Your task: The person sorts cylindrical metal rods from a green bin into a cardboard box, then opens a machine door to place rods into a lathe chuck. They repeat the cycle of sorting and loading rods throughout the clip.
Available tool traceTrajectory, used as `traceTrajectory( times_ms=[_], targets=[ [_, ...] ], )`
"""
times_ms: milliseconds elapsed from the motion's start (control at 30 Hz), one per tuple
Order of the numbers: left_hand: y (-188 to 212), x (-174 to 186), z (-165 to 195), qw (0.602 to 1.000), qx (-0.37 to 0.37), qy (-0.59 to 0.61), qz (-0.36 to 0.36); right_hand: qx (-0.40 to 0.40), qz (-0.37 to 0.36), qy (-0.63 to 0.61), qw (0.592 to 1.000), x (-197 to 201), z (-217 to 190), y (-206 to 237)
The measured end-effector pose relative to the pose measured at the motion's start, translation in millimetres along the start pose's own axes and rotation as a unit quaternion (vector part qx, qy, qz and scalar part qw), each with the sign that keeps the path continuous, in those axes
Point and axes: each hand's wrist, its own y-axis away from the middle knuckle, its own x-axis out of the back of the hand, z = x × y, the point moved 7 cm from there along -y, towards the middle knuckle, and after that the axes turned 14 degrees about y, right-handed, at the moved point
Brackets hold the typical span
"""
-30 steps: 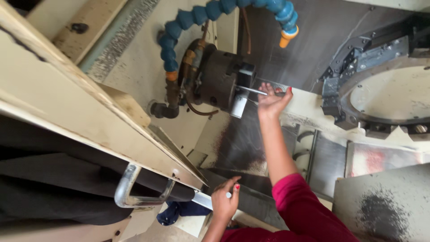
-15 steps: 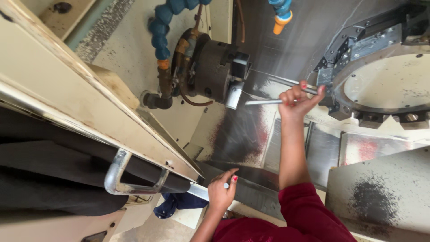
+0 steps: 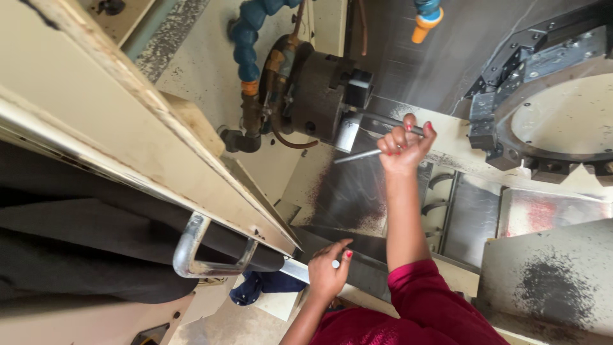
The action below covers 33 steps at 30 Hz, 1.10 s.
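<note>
Head view: the right hand (image 3: pixel 403 145), at frame centre, is fisted around a slim silver metal rod (image 3: pixel 359 155) just beside the dark round steel chuck (image 3: pixel 319 96), raised to reach its face. The left hand (image 3: pixel 327 271), lower centre, curls narrowly over the grey machine ledge (image 3: pixel 357 268), apparently bracing.
</note>
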Motion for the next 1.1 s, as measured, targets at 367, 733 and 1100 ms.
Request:
traceTrajectory(
  times_ms=[367,733,1100],
  targets=[
    [1.1,-6.0,-2.5,1.0,-0.017,0.006,-0.015,-0.01,-0.046,-0.248,0.968,29.7,-0.7,-20.4],
    [-8.1,-6.3,-10.1,1.0,-0.023,0.007,-0.018,-0.11,0.021,-0.102,0.989,1.8,60.6,-38.1],
    [-20.3,-1.6,-10.1,0.999,-0.007,0.03,-0.011,-0.132,0.07,-0.055,0.987,-26.7,56.9,-42.9]
  ],
)
